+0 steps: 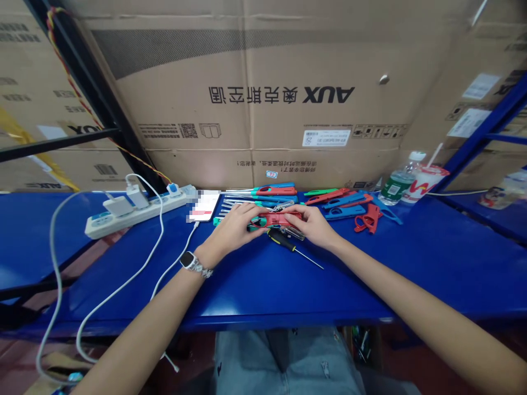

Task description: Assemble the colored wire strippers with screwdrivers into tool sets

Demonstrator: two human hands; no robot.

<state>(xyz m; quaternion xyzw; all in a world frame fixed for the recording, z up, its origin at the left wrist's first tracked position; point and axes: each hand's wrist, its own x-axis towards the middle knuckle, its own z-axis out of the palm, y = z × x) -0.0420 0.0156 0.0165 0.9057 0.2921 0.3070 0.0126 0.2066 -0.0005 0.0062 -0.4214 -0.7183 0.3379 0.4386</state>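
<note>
Both my hands meet over the middle of the blue table. Between them lies a red plastic lighter casing (275, 219), its hollow side up. My left hand (241, 227) grips its left end, with a green part showing beside the thumb. My right hand (315, 224) pinches the right end between thumb and fingers. Just below the hands a screwdriver (282, 240) with a black and yellow handle lies on the table, its shaft pointing right. Metal and clear parts (294, 233) lie close by the right hand, partly hidden. Behind the hands are several long-nosed lighters (274, 190) with metal barrels.
Loose red and blue casing halves (346, 211) lie to the right. Farther right stand a water bottle (398, 178) and a red cup (424, 185) with a straw. At left are a phone (208, 206), a power strip (96, 226) and trailing white cables. Cardboard (255, 60) walls the back.
</note>
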